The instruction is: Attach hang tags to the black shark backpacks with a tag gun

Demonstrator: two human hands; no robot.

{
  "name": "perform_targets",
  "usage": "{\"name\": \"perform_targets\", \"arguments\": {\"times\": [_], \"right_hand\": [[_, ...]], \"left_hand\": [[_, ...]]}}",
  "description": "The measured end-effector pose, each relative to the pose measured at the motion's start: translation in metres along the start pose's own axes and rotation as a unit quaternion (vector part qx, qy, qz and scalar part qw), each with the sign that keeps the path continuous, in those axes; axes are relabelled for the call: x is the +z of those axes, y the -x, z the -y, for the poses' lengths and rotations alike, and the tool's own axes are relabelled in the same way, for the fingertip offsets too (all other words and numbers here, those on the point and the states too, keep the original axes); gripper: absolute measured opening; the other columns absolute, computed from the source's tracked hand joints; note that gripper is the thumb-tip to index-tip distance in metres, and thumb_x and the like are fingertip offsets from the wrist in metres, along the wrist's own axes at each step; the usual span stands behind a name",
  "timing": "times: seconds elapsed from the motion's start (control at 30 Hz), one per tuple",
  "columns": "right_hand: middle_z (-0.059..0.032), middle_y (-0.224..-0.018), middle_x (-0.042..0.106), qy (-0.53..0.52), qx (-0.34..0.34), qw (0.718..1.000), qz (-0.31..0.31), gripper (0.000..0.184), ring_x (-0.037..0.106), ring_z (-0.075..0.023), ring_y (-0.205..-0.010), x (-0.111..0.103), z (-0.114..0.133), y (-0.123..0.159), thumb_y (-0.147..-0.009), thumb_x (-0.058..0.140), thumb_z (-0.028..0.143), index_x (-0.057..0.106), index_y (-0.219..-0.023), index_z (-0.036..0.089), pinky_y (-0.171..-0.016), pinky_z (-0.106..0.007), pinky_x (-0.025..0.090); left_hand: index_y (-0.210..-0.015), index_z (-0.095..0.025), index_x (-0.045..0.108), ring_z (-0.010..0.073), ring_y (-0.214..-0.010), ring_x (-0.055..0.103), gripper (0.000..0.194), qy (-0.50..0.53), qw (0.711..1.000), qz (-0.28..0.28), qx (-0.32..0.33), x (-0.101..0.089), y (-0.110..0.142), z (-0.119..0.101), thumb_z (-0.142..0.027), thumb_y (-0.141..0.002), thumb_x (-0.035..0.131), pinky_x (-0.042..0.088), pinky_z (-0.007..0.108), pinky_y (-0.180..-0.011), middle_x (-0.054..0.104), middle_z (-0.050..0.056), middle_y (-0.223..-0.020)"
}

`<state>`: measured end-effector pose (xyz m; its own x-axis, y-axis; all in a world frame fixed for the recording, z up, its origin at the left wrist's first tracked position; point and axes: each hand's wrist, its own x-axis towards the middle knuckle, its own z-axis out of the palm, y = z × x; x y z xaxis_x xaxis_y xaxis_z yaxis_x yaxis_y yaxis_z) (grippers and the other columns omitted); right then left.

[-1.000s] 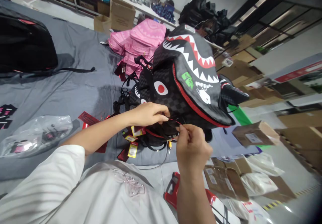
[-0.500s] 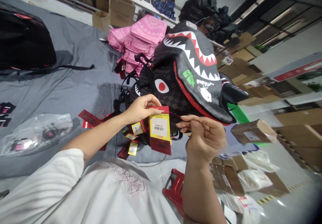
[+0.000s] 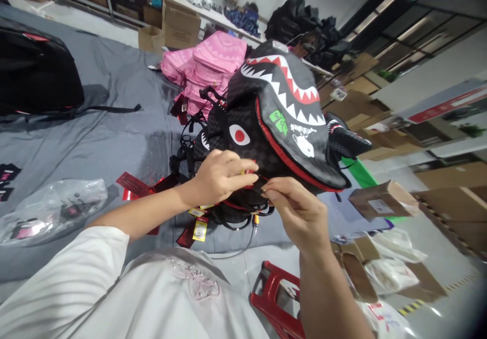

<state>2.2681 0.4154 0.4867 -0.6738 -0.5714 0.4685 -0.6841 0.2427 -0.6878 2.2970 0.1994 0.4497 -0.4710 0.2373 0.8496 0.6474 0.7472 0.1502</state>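
My left hand (image 3: 218, 176) is closed on a red and yellow hang tag (image 3: 250, 170), mostly hidden behind the fingers. A thin string runs from the tag towards my right hand (image 3: 299, 209), whose thumb and forefinger pinch its end close to the left fingertips. Both hands are in front of a black checkered backpack (image 3: 243, 110) with printed shark teeth, a red-and-white eye and red trim. Below the left wrist, another yellow-labelled tag (image 3: 200, 230) hangs near the bag. Several red tags (image 3: 135, 184) lie on the cloth to the left.
Pink backpacks (image 3: 218, 55) are piled behind the black one. A black bag (image 3: 38, 70) and a clear plastic bag (image 3: 76, 202) lie on the grey cloth (image 3: 125, 141) to the left. A red stool (image 3: 272, 293) stands below; cardboard boxes (image 3: 449, 187) fill the right side.
My left hand has turned, so the hang tag's label no longer faces me. My right hand has moved down and left, closer to the left fingers. The view has shifted slightly.
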Motion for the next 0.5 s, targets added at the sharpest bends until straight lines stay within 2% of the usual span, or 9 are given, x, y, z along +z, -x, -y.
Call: {"name": "perform_targets", "arguments": {"times": [0.07, 0.1, 0.13, 0.2, 0.23, 0.27, 0.3, 0.4, 0.5], "right_hand": [[-0.0015, -0.09, 0.064, 0.005, -0.003, 1.0, 0.01, 0.012, 0.06, -0.0122, -0.08, -0.001, 0.001, -0.002, -0.093, 0.059, 0.013, 0.067, -0.092, 0.022, -0.07, -0.026, 0.048], [-0.0014, -0.089, 0.064, 0.001, -0.001, 1.0, 0.016, 0.011, 0.06, -0.0121, -0.079, -0.001, 0.001, -0.003, -0.093, 0.059, 0.013, 0.066, -0.091, 0.022, -0.07, -0.026, 0.048], [-0.0013, -0.089, 0.063, -0.003, 0.001, 1.0, 0.022, 0.011, 0.059, -0.012, -0.079, -0.002, 0.002, -0.005, -0.093, 0.059, 0.014, 0.065, -0.091, 0.022, -0.069, -0.025, 0.047], [-0.0012, -0.087, 0.063, -0.008, 0.006, 0.999, 0.035, 0.009, 0.059, -0.012, -0.078, -0.003, 0.003, -0.008, -0.092, 0.059, 0.014, 0.065, -0.089, 0.021, -0.067, -0.025, 0.047], [-0.0012, -0.086, 0.063, -0.006, 0.008, 0.999, 0.04, 0.009, 0.059, -0.012, -0.078, -0.004, 0.004, -0.01, -0.092, 0.059, 0.015, 0.065, -0.089, 0.021, -0.067, -0.024, 0.047], [-0.001, -0.085, 0.063, 0.001, 0.007, 0.999, 0.042, 0.009, 0.059, -0.0118, -0.076, -0.004, 0.005, -0.011, -0.092, 0.06, 0.015, 0.064, -0.088, 0.021, -0.066, -0.024, 0.046], [-0.0009, -0.084, 0.063, 0.013, 0.004, 0.999, 0.042, 0.009, 0.058, -0.0115, -0.075, -0.004, 0.006, -0.012, -0.092, 0.059, 0.014, 0.064, -0.088, 0.021, -0.064, -0.024, 0.046], [-0.0011, -0.08, 0.061, 0.069, -0.024, 0.997, 0.041, 0.011, 0.057, -0.0116, -0.071, -0.002, 0.009, -0.015, -0.091, 0.058, 0.012, 0.062, -0.084, 0.02, -0.063, -0.024, 0.045], [-0.0024, -0.08, 0.061, 0.108, -0.052, 0.992, 0.047, 0.014, 0.058, -0.0123, -0.072, 0.003, 0.011, -0.016, -0.091, 0.056, 0.011, 0.062, -0.083, 0.02, -0.064, -0.025, 0.046]], "left_hand": [[-0.106, -0.024, 0.07, 0.0136, -0.085, 0.063, 0.018, 0.118, 0.992, 0.014, -0.042, 0.002, -0.002, -0.007, -0.023, -0.096, 0.055, 0.043, 0.03, -0.077, 0.075, 0.001, -0.101], [-0.107, -0.022, 0.069, 0.0129, -0.081, 0.064, 0.017, 0.207, 0.974, 0.014, -0.093, 0.004, -0.003, -0.009, -0.027, -0.095, 0.058, 0.046, 0.028, -0.075, 0.076, 0.002, -0.095], [-0.106, -0.019, 0.069, 0.0125, -0.078, 0.066, 0.019, 0.303, 0.94, 0.014, -0.156, 0.007, -0.005, -0.012, -0.032, -0.093, 0.062, 0.048, 0.026, -0.073, 0.075, 0.003, -0.09], [-0.099, -0.015, 0.068, 0.0129, -0.073, 0.068, 0.027, 0.457, 0.847, 0.023, -0.273, 0.012, -0.006, -0.014, -0.04, -0.088, 0.069, 0.051, 0.023, -0.068, 0.074, 0.003, -0.082], [-0.094, -0.014, 0.069, 0.0131, -0.072, 0.068, 0.026, 0.493, 0.815, 0.032, -0.304, 0.014, -0.006, -0.014, -0.039, -0.086, 0.07, 0.052, 0.023, -0.067, 0.073, 0.004, -0.08], [-0.089, -0.014, 0.07, 0.013, -0.072, 0.068, 0.023, 0.5, 0.808, 0.04, -0.309, 0.015, -0.006, -0.013, -0.037, -0.086, 0.071, 0.051, 0.022, -0.066, 0.072, 0.004, -0.079], [-0.086, -0.014, 0.071, 0.0125, -0.073, 0.067, 0.019, 0.483, 0.823, 0.048, -0.295, 0.016, -0.004, -0.012, -0.033, -0.086, 0.071, 0.051, 0.022, -0.067, 0.072, 0.004, -0.079], [-0.087, -0.016, 0.074, 0.0109, -0.075, 0.064, 0.011, 0.361, 0.902, 0.055, -0.23, 0.013, 0.003, -0.007, -0.023, -0.09, 0.066, 0.048, 0.021, -0.069, 0.07, 0.003, -0.081], [-0.091, -0.016, 0.074, 0.0108, -0.073, 0.063, 0.014, 0.291, 0.933, 0.061, -0.203, 0.009, 0.008, -0.004, -0.023, -0.093, 0.062, 0.047, 0.021, -0.068, 0.069, 0.003, -0.08]]}}
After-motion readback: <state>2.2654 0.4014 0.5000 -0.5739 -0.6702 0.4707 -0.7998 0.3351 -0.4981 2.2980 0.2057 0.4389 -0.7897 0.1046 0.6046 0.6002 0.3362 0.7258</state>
